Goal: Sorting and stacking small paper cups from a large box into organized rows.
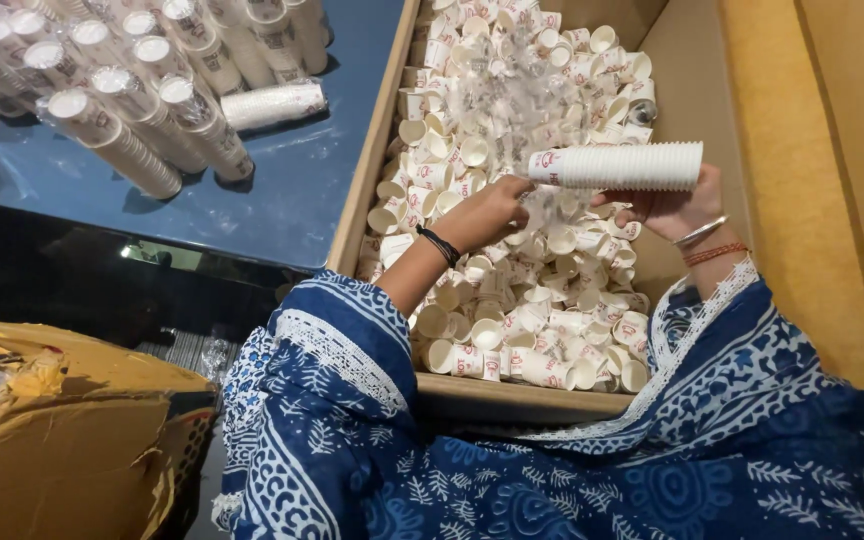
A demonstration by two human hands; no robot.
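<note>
Our right hand (pixel 674 205) grips a nested cup stack (pixel 620 166) sideways above the cardboard box (pixel 377 150); left hand (pixel 492 212), fingers curled, reaches among loose cups (pixel 512 330) inside the box; whether it grasps one, unclear.

Loose cups (pixel 512 330) in box (pixel 372 170); wrapped stacks (pixel 152 110) left.

Left hand (pixel 492 212) fingertips buried among loose cups (pixel 512 300); right hand (pixel 674 205) palm hidden behind cup stack (pixel 617 166); far wrapped stacks (pixel 132 80) cut by top edge.
</note>
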